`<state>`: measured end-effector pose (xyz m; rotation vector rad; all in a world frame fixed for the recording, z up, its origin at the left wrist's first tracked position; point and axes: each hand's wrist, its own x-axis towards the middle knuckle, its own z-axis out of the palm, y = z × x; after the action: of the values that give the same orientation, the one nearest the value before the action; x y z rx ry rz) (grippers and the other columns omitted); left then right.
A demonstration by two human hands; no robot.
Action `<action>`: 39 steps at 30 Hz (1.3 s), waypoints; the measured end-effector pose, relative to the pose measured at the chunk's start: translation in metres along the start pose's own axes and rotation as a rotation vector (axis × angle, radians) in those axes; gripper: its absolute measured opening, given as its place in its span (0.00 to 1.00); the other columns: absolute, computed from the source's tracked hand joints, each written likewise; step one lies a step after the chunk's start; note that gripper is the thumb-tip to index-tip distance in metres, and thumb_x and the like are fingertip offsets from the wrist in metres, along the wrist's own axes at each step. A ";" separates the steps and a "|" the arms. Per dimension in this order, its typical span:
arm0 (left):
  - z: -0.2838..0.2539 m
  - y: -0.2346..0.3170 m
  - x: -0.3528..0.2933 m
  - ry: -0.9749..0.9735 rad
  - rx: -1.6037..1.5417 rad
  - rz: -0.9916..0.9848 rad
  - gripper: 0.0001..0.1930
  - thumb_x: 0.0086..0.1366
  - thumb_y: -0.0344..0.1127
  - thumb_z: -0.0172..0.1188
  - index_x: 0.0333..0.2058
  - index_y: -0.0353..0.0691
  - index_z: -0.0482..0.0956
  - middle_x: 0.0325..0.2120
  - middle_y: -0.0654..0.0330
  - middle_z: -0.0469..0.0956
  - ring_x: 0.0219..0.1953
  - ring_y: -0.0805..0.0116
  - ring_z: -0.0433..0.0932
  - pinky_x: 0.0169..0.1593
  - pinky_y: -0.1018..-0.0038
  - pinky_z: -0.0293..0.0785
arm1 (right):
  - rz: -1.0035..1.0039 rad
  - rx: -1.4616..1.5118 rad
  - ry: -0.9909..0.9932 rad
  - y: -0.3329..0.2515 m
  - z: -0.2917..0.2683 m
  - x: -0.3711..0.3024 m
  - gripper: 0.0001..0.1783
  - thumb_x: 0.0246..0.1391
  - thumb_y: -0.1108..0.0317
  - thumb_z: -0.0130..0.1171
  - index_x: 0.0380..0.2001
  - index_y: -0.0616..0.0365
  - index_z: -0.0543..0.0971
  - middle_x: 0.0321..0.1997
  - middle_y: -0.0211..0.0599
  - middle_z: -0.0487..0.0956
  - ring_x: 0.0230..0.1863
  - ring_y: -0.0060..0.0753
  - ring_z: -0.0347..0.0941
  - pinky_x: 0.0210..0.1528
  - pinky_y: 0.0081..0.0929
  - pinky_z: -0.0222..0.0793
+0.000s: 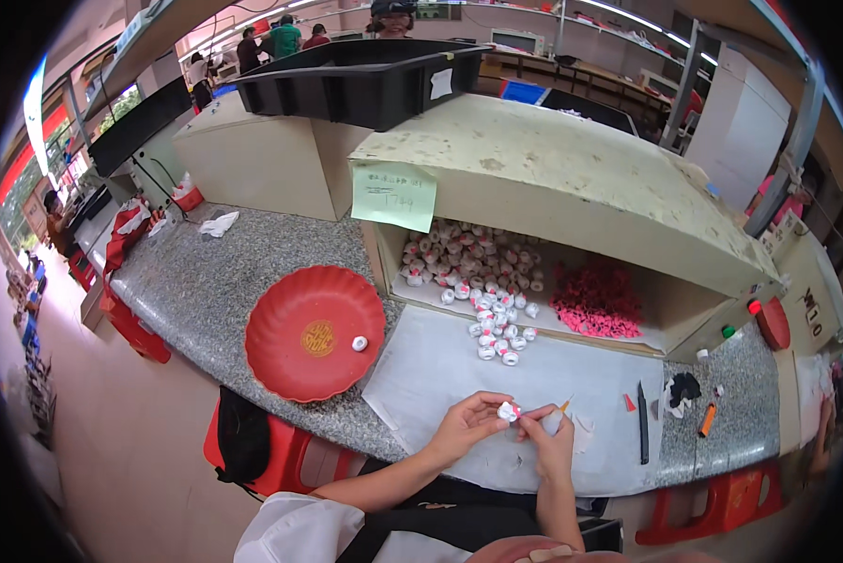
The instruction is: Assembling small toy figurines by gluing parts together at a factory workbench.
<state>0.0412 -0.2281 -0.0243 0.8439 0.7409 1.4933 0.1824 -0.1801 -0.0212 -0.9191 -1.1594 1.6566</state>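
Note:
My left hand (pixel 468 427) pinches a small white rounded piece (pixel 507 411) between thumb and fingertips, above the white sheet (pixel 421 375) on the worktop. Close beside it, my right hand (pixel 551 450) is closed round a small pale bottle with a thin orange tip (pixel 554 422). Its thumb and forefinger meet at a bit of pink on the near side of the white piece. Beyond my hands, a loose group of similar white pieces with pink marks (pixel 497 328) spills from an open-fronted box shelf (pixel 572 202). Inside the shelf lies a heap of small pink parts (pixel 598 300).
A red scalloped bowl (pixel 281 328) at the left holds one white piece. Right of my hands lie a black pen-like tool (pixel 643 422), an orange tool (pixel 708 419) and a black scrap (pixel 684 388). A black crate (pixel 346 84) stands behind. Red stools (pixel 281 441) stand below the counter.

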 end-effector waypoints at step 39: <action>-0.002 -0.001 0.005 -0.034 0.253 0.169 0.16 0.48 0.21 0.52 0.39 0.31 0.66 0.38 0.53 0.67 0.41 0.68 0.68 0.43 0.75 0.65 | -0.027 -0.150 -0.046 -0.010 0.005 -0.007 0.06 0.37 0.78 0.54 0.21 0.62 0.68 0.22 0.32 0.67 0.19 0.17 0.59 0.21 0.14 0.54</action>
<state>0.0400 -0.2231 -0.0262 1.1434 0.8624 1.5496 0.1830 -0.1866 -0.0098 -0.9584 -1.3364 1.5937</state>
